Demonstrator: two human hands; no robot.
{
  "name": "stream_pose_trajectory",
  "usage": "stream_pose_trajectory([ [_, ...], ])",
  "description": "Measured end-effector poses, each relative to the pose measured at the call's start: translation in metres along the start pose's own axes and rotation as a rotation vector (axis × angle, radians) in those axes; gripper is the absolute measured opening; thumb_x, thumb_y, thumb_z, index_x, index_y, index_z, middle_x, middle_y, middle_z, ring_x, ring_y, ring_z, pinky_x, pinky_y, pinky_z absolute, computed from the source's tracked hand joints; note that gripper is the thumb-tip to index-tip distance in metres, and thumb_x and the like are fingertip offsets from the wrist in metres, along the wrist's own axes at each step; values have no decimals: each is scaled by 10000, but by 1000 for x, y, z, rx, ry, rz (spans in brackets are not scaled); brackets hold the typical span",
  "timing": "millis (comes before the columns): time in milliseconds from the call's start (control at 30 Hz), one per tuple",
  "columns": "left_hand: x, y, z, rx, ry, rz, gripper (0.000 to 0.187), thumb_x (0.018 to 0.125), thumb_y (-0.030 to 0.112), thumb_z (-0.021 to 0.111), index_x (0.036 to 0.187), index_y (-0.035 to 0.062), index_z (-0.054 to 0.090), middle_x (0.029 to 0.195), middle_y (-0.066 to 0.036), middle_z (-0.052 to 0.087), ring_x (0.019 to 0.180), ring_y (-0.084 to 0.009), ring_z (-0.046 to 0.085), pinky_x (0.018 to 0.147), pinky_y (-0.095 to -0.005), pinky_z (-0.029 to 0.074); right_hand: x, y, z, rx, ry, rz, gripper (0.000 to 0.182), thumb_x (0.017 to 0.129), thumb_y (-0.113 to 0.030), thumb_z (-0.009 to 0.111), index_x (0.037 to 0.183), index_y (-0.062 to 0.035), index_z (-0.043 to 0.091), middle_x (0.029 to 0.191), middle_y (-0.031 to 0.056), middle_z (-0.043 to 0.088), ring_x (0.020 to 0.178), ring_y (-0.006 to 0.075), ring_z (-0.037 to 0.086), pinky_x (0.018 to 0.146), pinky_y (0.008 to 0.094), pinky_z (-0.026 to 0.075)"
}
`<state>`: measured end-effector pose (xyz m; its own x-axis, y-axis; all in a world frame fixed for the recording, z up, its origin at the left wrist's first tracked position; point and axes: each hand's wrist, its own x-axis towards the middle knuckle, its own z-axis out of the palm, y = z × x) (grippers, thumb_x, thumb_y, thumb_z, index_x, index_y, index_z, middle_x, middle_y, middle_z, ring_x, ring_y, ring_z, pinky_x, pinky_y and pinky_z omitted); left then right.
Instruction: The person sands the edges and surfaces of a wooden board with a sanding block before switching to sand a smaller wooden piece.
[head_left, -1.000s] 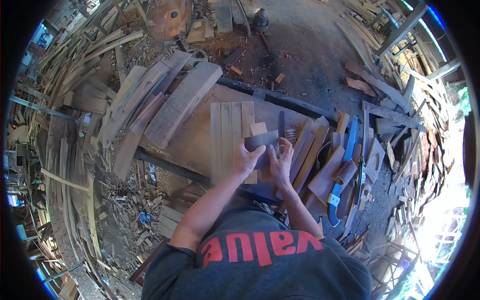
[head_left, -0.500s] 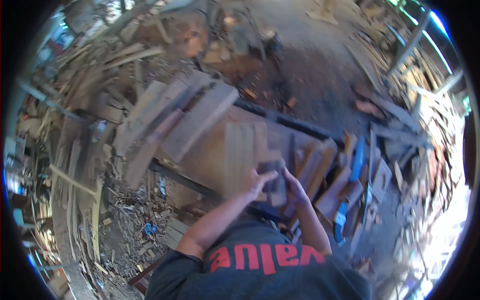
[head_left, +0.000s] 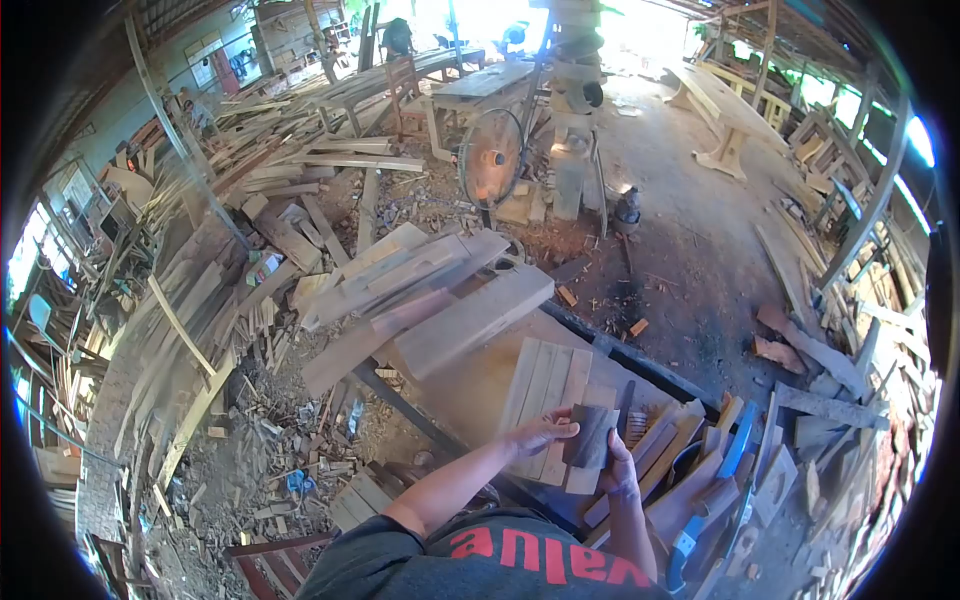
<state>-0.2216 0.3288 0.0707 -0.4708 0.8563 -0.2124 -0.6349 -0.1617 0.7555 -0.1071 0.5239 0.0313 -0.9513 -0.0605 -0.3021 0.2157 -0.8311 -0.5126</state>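
Between my two hands is a dark, flat rectangular piece (head_left: pixel 592 435) with a paler edge along its bottom; I cannot make out its material. My left hand (head_left: pixel 543 433) grips its left side, thumb on the near face. Closed on its right edge is my right hand (head_left: pixel 621 468), fingers partly behind it. The piece is over the lower right of a panel of pale wooden slats (head_left: pixel 535 375) lying on the workbench (head_left: pixel 455 405). A dark narrow blade-like tool (head_left: pixel 626 405) lies just beyond my right hand.
Thick planks (head_left: pixel 475 320) lie across the bench's left end. On the right are wood pieces (head_left: pixel 665 445) and a blue-and-white tool handle (head_left: pixel 685 545). A fan (head_left: pixel 490 160) stands beyond the bench. Scraps cover the ground at left; a long wooden table (head_left: pixel 730 105) is further back.
My view has tilted up, bringing more of the workshop into sight. Both hands still hold the dark rectangular piece, now turned more face-on and seen lower and further right.
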Motion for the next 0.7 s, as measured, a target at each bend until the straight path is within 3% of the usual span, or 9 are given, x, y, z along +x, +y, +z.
stream_pose_trajectory([
  [100, -1, 2, 14, 66, -18, 266, 880, 810, 505, 822, 1471, 67, 441, 1400, -72, 551, 1344, -177, 458, 1160, -398, 307, -5, -3, 24, 153, -38, 132, 623, 959, -465, 645, 1403, -47, 517, 1301, 162, 647, 1155, 340, 644, 1000, 536, 507],
  [133, -3, 6, 15, 66, -17, 272, 880, 810, 505, 822, 1471, 67, 441, 1400, -72, 551, 1344, -177, 458, 1160, -398, 307, -4, 0, 21, 229, -111, 182, 600, 971, -468, 627, 1374, -33, 539, 1258, 155, 670, 1085, 309, 680, 969, 480, 537],
  [200, -7, 17, 15, 105, -152, 125, 967, 774, 538, 835, 1494, 68, 393, 1429, -85, 513, 1381, -195, 409, 1169, -399, 272, -2, 9, 20, 257, -138, 189, 619, 976, -514, 589, 1371, -41, 538, 1200, 170, 673, 1044, 320, 680, 919, 499, 551],
  [267, -7, 18, 5, 124, -191, 108, 929, 789, 510, 832, 1487, 70, 404, 1412, -76, 526, 1371, -191, 419, 1160, -392, 278, -3, 19, 24, 357, -141, 193, 655, 987, -590, 515, 1341, -40, 548, 1063, 187, 670, 915, 316, 669, 804, 496, 572],
  [367, -10, 18, 3, 168, -181, 100, 859, 815, 467, 824, 1471, 76, 431, 1382, -61, 548, 1346, -184, 440, 1149, -384, 286, -15, 13, 68, 255, -92, 168, 634, 997, -582, 505, 1316, -37, 562, 1050, 187, 665, 867, 317, 651, 771, 475, 561],
  [433, -16, 17, 5, 194, -128, 111, 825, 826, 452, 819, 1461, 78, 447, 1368, -54, 558, 1333, -180, 453, 1147, -383, 288, -9, 21, 64, 335, -289, 171, 673, 998, -615, 456, 1368, -59, 542, 1138, 185, 679, 969, 351, 690, 819, 505, 579],
  [567, -23, 10, 2, 113, -66, 102, 736, 856, 422, 800, 1432, 81, 493, 1311, -47, 596, 1279, -168, 498, 1128, -374, 313, -8, 17, 73, 266, -51, 236, 775, 955, -727, 414, 1332, -65, 554, 1093, 201, 678, 786, 363, 685, 736, 501, 584],
  [633, -26, 9, 3, 144, -50, 111, 724, 860, 421, 797, 1425, 78, 502, 1291, -47, 608, 1260, -164, 514, 1118, -368, 326, -6, 14, 63, 282, -298, 361, 798, 949, -765, 366, 1283, -70, 571, 1039, 201, 671, 722, 360, 673, 689, 477, 592],
  [700, -28, 7, 8, 181, 9, 164, 729, 856, 423, 801, 1422, 73, 505, 1255, -41, 630, 1216, -146, 546, 1074, -350, 380, -5, 15, 59, 238, -292, 343, 808, 946, -784, 326, 1261, -86, 583, 1023, 210, 658, 710, 344, 666, 638, 443, 569],
])
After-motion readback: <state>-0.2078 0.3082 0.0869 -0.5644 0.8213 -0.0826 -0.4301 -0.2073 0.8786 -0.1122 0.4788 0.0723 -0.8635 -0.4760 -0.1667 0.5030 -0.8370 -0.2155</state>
